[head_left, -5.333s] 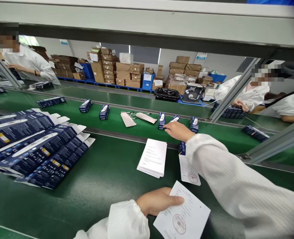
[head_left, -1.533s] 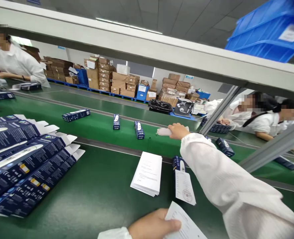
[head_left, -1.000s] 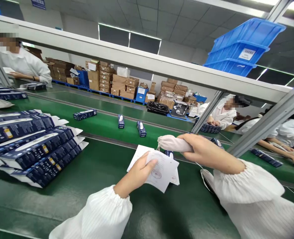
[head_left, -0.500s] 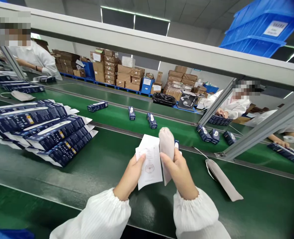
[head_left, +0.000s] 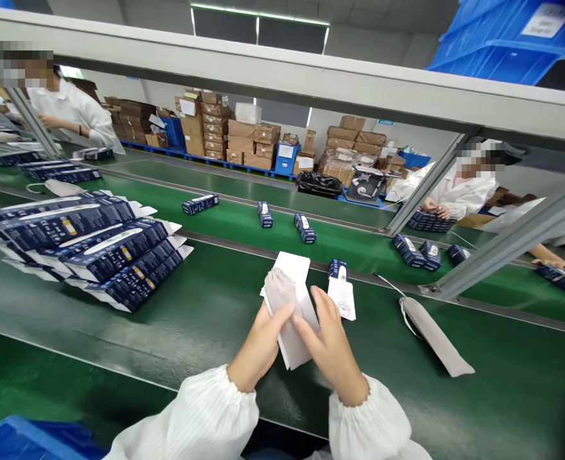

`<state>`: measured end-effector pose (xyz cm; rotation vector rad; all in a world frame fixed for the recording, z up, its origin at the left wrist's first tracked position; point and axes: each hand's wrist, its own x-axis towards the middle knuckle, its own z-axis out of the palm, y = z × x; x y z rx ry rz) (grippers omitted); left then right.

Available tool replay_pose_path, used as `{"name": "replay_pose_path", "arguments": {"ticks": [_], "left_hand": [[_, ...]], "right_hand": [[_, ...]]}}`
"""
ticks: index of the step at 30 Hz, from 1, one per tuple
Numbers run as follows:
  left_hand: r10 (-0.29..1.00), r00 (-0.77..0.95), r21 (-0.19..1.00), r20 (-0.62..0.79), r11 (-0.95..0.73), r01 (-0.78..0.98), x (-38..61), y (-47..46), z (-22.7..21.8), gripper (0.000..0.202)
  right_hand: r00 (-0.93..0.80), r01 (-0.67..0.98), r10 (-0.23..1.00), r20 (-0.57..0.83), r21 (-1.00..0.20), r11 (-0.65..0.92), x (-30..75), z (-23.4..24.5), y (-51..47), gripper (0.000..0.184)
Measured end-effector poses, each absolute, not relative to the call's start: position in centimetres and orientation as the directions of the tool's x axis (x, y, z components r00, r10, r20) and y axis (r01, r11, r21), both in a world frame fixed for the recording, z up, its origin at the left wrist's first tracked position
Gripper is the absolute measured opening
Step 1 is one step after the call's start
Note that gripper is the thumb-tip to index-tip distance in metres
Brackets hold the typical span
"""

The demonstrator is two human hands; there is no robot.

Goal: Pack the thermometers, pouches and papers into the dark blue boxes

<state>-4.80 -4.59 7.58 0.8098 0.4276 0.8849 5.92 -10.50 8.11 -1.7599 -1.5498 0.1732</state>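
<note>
Head view: can make out what the left hand [head_left: 260, 345] has?

Can see it pinching a slim, pale pinkish-grey cloth pouch [head_left: 280, 291] between thumb and fingers, with thin white paper sheets [head_left: 306, 303] underneath.

And of the right hand [head_left: 334, 345]?

Looks half-curled around the right edge of the sheets, with thumb and fingers [head_left: 326, 305] apart. Cannot tell whether gripping or only touching.

Care to place the pouch exactly?

Held tilted above the dark green tabletop [head_left: 205, 300], just in front of a white paper stack [head_left: 294, 264].

See anything close by?

Yes, can spot a small navy-blue cardboard box [head_left: 338, 269] right of the stack, with a round-stamped white slip [head_left: 340, 297] over its near end. Farther right, find a second pale cloth pouch [head_left: 436, 337], lying slantwise with a loose white cord.

And on the left?

Notice a heap of long navy-blue cartons [head_left: 114, 246], white flaps sticking out.

Beyond?

Find a bright green belt strip [head_left: 237, 223] bearing several navy-blue boxes [head_left: 305, 228]. Across it, at right, glimpse a white-sleeved person [head_left: 471, 191].
</note>
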Motion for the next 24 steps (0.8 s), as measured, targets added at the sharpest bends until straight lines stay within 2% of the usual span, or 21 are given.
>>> {"name": "replay_pose_path", "arguments": {"ticks": [4, 7, 10, 13, 16, 18, 20, 21, 22, 24], "left_hand": [[0.861, 0.506, 0.835, 0.037, 0.252, -0.489, -5.5, -4.3, 7.2, 0.058], [0.859, 0.500, 0.878, 0.108, 0.153, -0.454, -6.8, -3.6, 7.0, 0.057], [0.799, 0.583, 0.892, 0.147, 0.148, -0.428, -8.6, -3.1, 7.0, 0.053], [0.775, 0.612, 0.958, 0.157, 0.031, -0.285, -10.0, -2.5, 7.3, 0.053], [0.754, 0.618, 0.970, 0.223, -0.237, -0.060, -12.3, 0.3, 9.2, 0.051], [0.791, 0.521, 0.876, 0.320, -0.457, 0.154, -15.4, 4.2, 11.7, 0.042], [0.804, 0.313, 0.651, 0.505, -0.593, 0.474, -20.0, 9.2, 14.9, 0.038], [0.788, 0.250, 0.508, 0.563, -0.569, 0.647, -22.7, 11.8, 16.6, 0.039], [0.782, 0.192, 0.368, 0.593, -0.475, 0.799, -25.3, 14.1, 18.1, 0.041], [0.813, 0.108, 0.108, 0.573, -0.205, 0.973, -29.9, 17.6, 20.2, 0.042]], "right_hand": [[0.318, 0.677, 0.918, 0.237, -0.735, -0.045, 4.7, 7.3, -10.5, 0.069], [0.313, 0.627, 0.923, 0.222, -0.778, -0.026, 3.0, 7.0, -10.1, 0.058], [0.202, 0.488, 0.966, 0.161, -0.872, 0.044, 2.5, 7.2, -9.3, 0.051], [0.075, 0.347, 0.994, 0.076, -0.937, 0.045, 2.6, 7.6, -8.0, 0.047], [0.027, 0.272, 1.000, 0.006, -0.962, -0.002, 2.8, 7.9, -7.0, 0.049], [0.061, 0.242, 0.998, -0.035, -0.969, -0.049, 3.0, 7.8, -6.8, 0.052], [0.132, 0.229, 0.989, -0.066, -0.969, -0.095, 3.3, 7.7, -6.9, 0.052], [0.168, 0.228, 0.983, -0.073, -0.967, -0.110, 3.5, 7.6, -7.1, 0.053], [0.197, 0.231, 0.978, -0.072, -0.966, -0.118, 3.7, 7.6, -7.2, 0.053], [0.224, 0.247, 0.972, -0.070, -0.961, -0.127, 4.0, 7.7, -7.6, 0.054]]}}
